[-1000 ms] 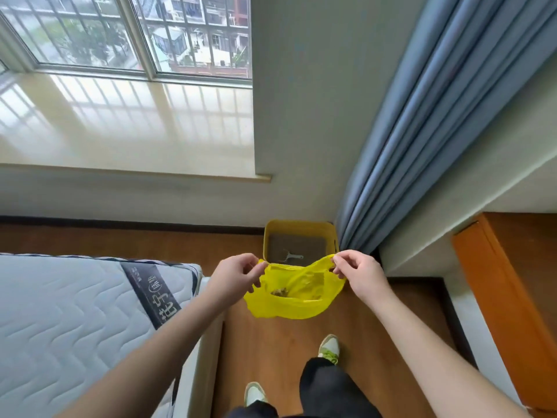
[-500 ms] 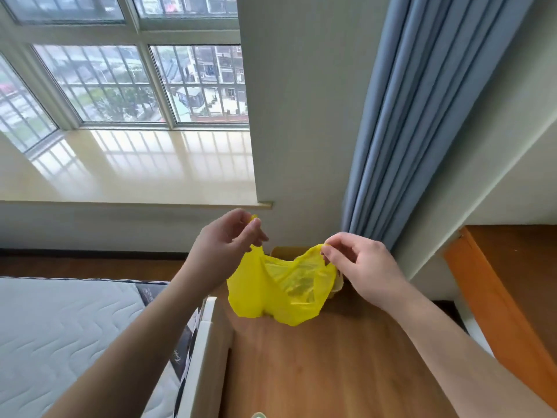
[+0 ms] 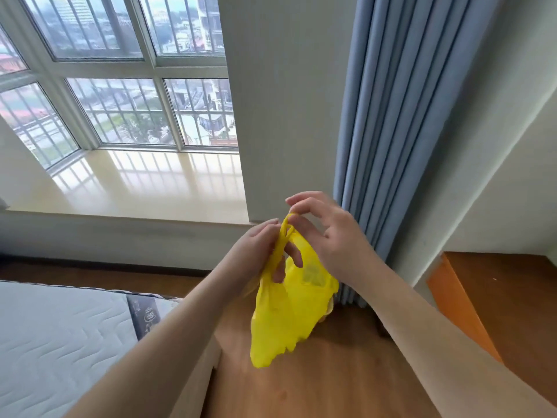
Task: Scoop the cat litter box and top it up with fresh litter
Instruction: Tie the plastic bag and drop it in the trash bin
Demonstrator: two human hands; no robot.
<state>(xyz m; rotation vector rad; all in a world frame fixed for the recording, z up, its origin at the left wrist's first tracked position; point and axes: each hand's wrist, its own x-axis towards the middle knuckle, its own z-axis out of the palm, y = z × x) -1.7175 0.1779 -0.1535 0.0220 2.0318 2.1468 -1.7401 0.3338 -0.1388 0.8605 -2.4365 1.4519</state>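
Your left hand (image 3: pixel 259 251) and right hand (image 3: pixel 334 236) are bare, both forearms uncovered, no sleeves, rings or watch.

A large bay window (image 3: pixel 120 86) with white frames and outside bars fills the upper left of the frame, showing buildings and trees under grey daylight. Below it a glossy cream window sill (image 3: pixel 144 182) reflects the panes. A pale grey wall (image 3: pixel 286 101) rises at centre, with blue-grey curtains (image 3: pixel 391 131) hanging just right of it. Wooden floor (image 3: pixel 316 387) spans the bottom. A white quilted mattress (image 3: pixel 60 342) lies at lower left, and an orange wooden cabinet (image 3: pixel 482 297) stands at lower right.
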